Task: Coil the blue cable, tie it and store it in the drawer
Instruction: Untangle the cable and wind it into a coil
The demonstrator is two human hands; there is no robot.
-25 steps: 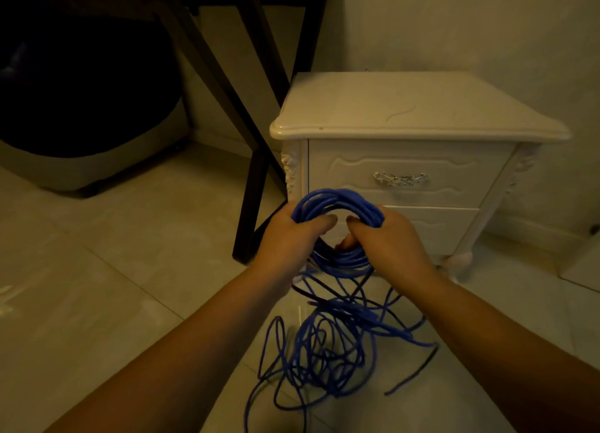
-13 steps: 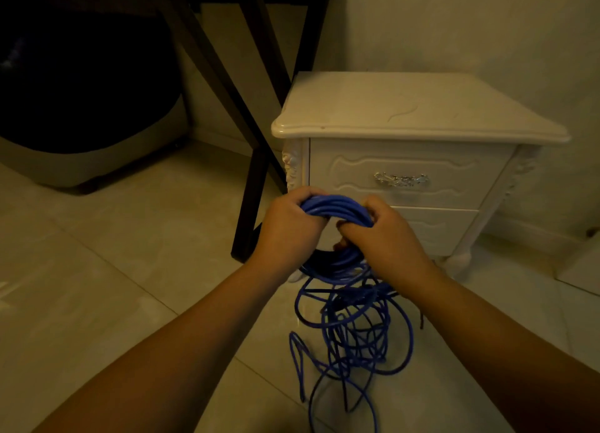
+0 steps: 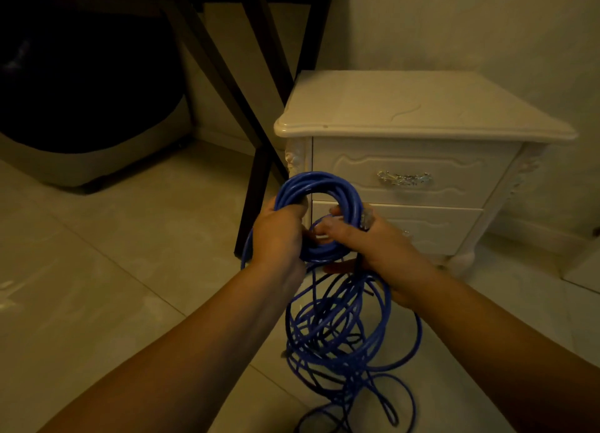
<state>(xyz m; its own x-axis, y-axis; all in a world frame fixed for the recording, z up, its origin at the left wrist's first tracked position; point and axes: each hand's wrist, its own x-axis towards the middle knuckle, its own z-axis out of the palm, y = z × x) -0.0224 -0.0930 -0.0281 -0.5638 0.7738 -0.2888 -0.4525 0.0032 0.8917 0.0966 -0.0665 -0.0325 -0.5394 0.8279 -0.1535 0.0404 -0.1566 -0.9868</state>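
Note:
A blue cable (image 3: 328,189) is partly wound into a round coil held upright in front of me. My left hand (image 3: 279,234) grips the coil's left side. My right hand (image 3: 363,238) holds its right side, fingers curled round the strands, with a clear plug end sticking up by the thumb. The loose rest of the cable hangs down in a tangle (image 3: 341,335) onto the floor between my forearms. Behind the coil stands a cream bedside cabinet (image 3: 422,108) with two closed drawers; the top drawer (image 3: 470,173) has a metal handle (image 3: 404,177).
A dark table's legs (image 3: 253,205) stand just left of the cabinet. A large dark object with a pale base (image 3: 81,160) sits at the far left. Pale floor tiles (image 3: 113,270) spread around. A wall runs behind the cabinet.
The coil has risen and opened into a clear ring above my hands. My hands shifted lower on its sides. The loose tangle on the floor has shifted and drawn in under the hands.

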